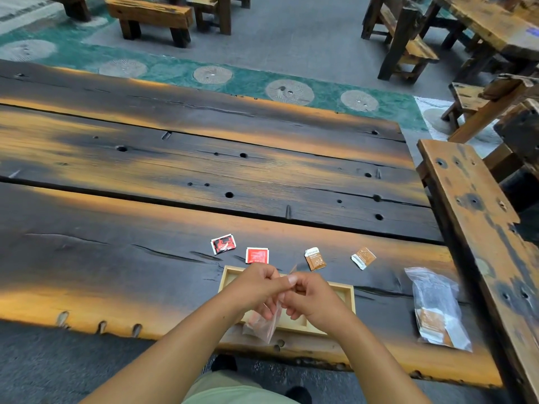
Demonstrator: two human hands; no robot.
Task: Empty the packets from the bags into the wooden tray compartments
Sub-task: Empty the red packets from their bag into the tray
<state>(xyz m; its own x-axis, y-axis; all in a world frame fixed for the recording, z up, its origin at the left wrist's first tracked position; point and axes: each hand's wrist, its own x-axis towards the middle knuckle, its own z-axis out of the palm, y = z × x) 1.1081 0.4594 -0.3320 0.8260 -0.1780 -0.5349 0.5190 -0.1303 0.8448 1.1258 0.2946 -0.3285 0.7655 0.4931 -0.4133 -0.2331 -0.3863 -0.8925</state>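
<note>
Both hands, left [256, 287] and right [312, 298], pinch the clear bag [264, 323] at its top; it hangs lengthwise straight below the fingers, directly over the wooden tray [348, 293].

four packets [223, 244], two bags [436, 309]

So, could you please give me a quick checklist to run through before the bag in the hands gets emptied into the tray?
1. Both hands grip the clear bag: ok, left hand and right hand pinch its top.
2. Bag over the wooden tray: ok.
3. Bag mouth open: cannot tell, fingers cover it.
4. Compartments free: cannot tell, hands hide most of the tray.
5. Second bag waiting at the right, still holding packets: ok.
6. Four loose packets in the tray: not ok, they lie on the table beyond it.
</note>
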